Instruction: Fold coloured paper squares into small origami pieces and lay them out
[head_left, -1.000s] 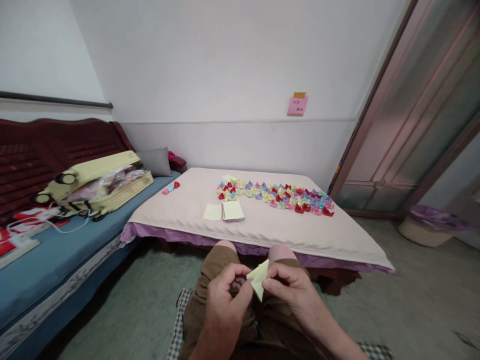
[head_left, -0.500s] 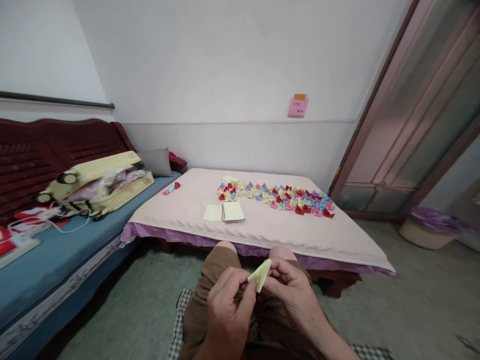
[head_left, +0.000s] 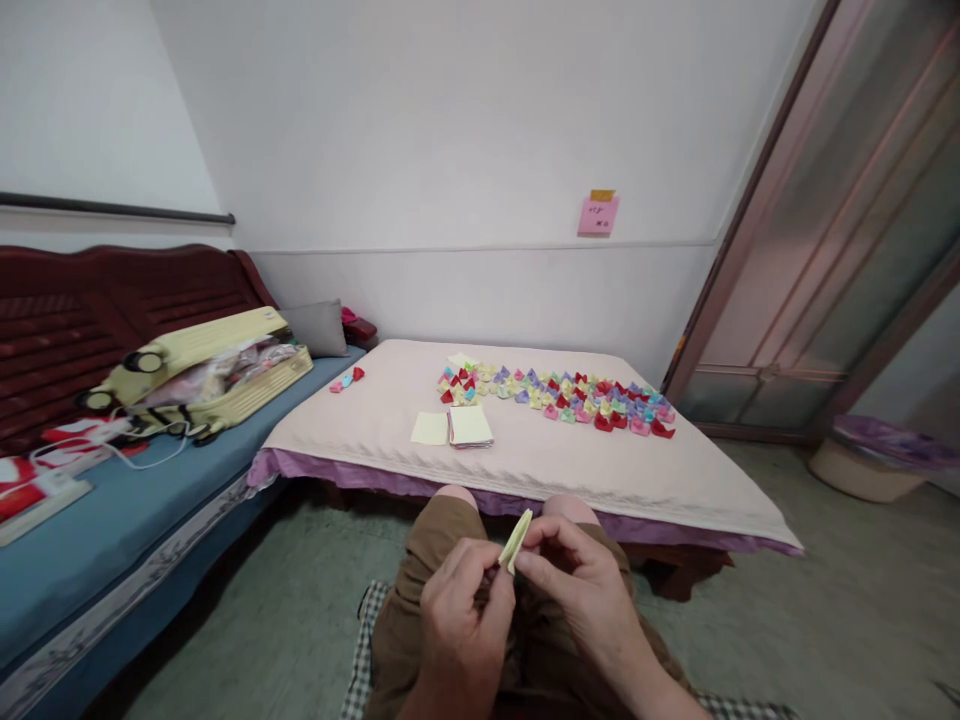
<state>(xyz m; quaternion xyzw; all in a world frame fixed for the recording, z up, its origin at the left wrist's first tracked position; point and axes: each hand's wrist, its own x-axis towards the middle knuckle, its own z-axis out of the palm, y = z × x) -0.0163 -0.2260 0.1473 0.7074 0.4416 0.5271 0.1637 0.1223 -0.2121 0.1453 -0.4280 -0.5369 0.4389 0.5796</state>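
Note:
Over my lap, my left hand [head_left: 461,620] and my right hand [head_left: 581,590] both pinch a small pale yellow folded paper [head_left: 516,540], now seen nearly edge-on between the fingertips. Ahead on the low table [head_left: 390,410] lie a stack of square paper sheets [head_left: 469,426], a single yellow sheet [head_left: 429,428] beside it, and a long spread of several small folded paper pieces [head_left: 559,392] in red, pink, purple, blue and yellow. A few more folded pieces [head_left: 346,380] sit at the table's left edge.
A blue-cushioned wooden sofa [head_left: 90,520] runs along the left, carrying an open yellow case [head_left: 202,375] and a grey pillow [head_left: 316,326]. A pink note [head_left: 597,214] hangs on the wall. A sliding door [head_left: 840,250] and a lined bin [head_left: 874,460] stand at the right.
The yellow paper has been pressed flatter, from an open triangular shape to a narrow sliver. Both hands rose slightly and drew closer together; the view shifted a little.

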